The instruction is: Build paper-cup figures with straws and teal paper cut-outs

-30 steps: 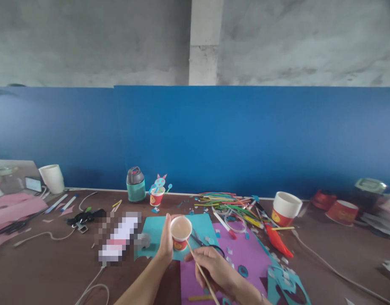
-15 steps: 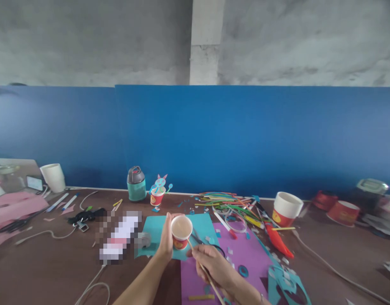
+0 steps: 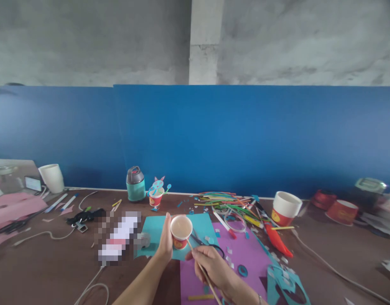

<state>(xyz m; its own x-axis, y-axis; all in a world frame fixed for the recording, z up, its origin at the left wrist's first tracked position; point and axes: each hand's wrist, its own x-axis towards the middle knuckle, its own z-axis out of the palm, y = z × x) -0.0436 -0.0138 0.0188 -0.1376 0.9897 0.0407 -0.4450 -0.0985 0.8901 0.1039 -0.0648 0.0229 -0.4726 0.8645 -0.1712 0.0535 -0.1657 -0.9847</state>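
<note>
My left hand [image 3: 164,242] is wrapped round the left side of a red and white paper cup [image 3: 181,231], whose open mouth tilts toward me. Between the fingers of my right hand [image 3: 210,263] is a thin wooden stick [image 3: 210,283]; its upper end meets the cup's lower right side. Under the cup lies a turquoise paper sheet [image 3: 153,226], overlapping a purple sheet [image 3: 248,254]. Dark-handled scissors [image 3: 218,250] rest just behind my right hand, partly hidden. A ring of blue tape [image 3: 242,270] sits on the purple sheet.
A decorated cup with a paper cat [image 3: 156,197] stands at the back beside a teal container [image 3: 136,186]. Bundled coloured pipe cleaners [image 3: 220,198] lie right of them, near a white-and-red cup [image 3: 286,207]. A blurred phone-like object [image 3: 120,237] is on the left, with cables.
Both hands keep their hold on the cup and the stick, almost unmoved. The view has shifted very slightly, and the paper cat at the back leans lower over its cup.
</note>
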